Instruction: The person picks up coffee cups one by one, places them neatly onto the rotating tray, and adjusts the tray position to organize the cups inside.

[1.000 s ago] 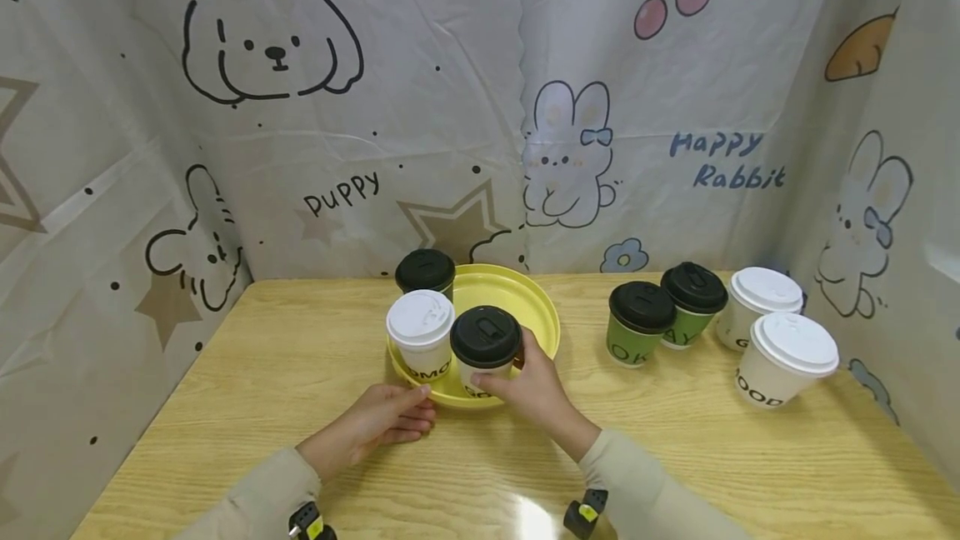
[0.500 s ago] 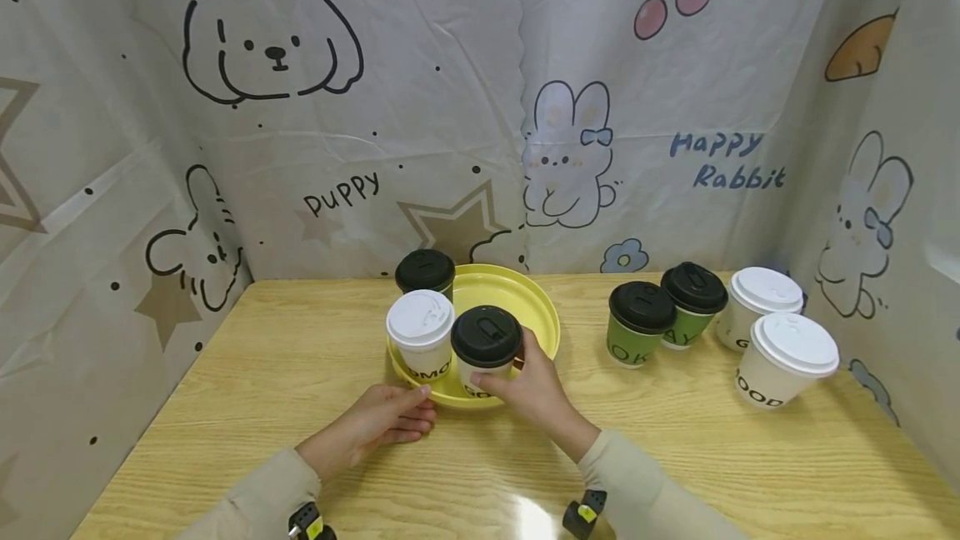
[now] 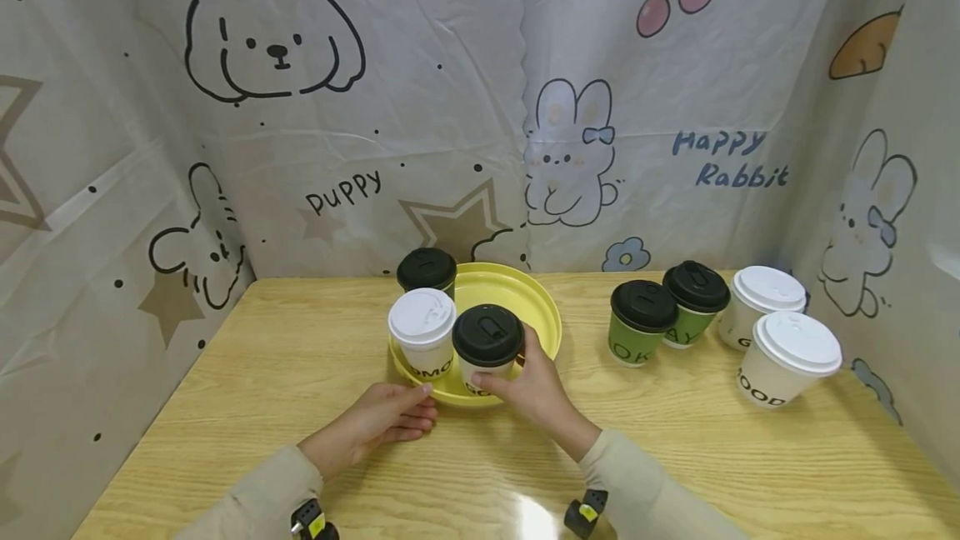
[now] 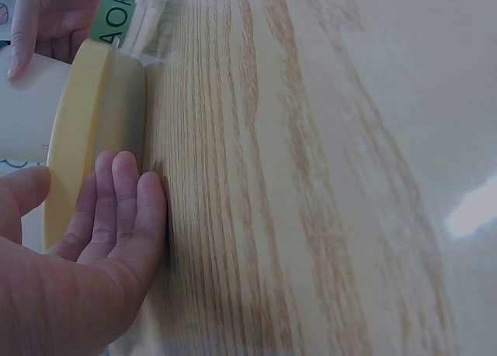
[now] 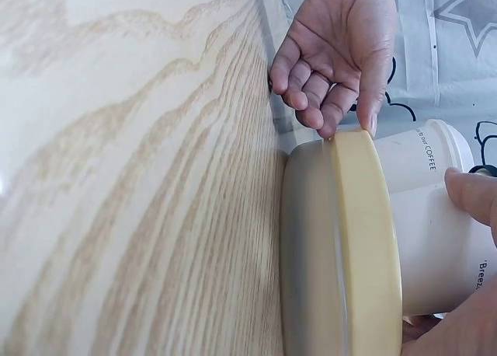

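Observation:
In the head view my right hand (image 3: 536, 390) grips a white paper coffee cup (image 3: 488, 335) with a black lid, standing at the front of a round yellow tray (image 3: 536, 307). My left hand (image 3: 378, 422) pinches the tray's front-left rim; the left wrist view has its thumb (image 4: 31, 186) at the rim and the other fingers along the side. Beside the gripped cup stands a white-lidded white cup (image 3: 422, 330). Behind that one, partly hidden, is a black-lidded cup (image 3: 426, 270). The right wrist view shows the right thumb (image 5: 472, 193) against the held cup's wall.
On the table's right stand two green cups with black lids, one green cup (image 3: 637, 332) in front of the other green cup (image 3: 693, 298). Further right are two white-lidded cups, a rear cup (image 3: 761, 302) and a front cup (image 3: 787, 361). A printed cloth (image 3: 465, 107) hangs behind the wooden table (image 3: 300, 340).

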Motion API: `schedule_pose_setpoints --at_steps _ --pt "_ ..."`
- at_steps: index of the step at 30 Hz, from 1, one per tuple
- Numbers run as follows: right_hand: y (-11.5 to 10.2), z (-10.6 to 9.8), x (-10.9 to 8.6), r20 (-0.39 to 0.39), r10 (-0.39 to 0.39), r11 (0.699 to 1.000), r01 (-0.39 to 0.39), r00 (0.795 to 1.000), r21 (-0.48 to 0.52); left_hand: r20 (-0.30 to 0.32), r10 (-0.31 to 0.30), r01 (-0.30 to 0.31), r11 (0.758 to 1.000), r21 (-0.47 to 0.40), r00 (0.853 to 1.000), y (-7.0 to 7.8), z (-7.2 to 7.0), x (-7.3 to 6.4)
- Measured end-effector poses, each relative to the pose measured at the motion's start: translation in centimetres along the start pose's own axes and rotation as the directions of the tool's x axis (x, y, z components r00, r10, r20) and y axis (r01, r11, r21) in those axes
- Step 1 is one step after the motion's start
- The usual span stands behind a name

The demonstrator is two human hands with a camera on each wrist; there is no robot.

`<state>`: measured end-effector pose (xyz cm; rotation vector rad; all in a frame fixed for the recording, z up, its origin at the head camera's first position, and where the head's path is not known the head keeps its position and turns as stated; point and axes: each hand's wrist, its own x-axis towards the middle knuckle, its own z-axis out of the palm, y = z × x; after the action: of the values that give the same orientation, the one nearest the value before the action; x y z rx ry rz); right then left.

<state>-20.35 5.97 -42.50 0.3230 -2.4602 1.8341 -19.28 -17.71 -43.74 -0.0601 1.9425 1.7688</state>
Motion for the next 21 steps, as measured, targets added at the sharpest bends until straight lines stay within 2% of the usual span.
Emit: schedule_pose_setpoints --at_steps 17,21 --pt "0.02 -0.16 -0.06 -0.006 -0.022 1.0 0.022 1.0 -0.005 0.013 -0.007 0.007 1.0 0.008 1.0 0.15 -0.02 0.08" --pt "-0.15 -0.22 -0.25 -0.012 -0.015 0.998 0.014 1.0 -0.054 0.006 -0.004 0.004 1.0 -0.001 1.0 0.13 0.0 0.02"
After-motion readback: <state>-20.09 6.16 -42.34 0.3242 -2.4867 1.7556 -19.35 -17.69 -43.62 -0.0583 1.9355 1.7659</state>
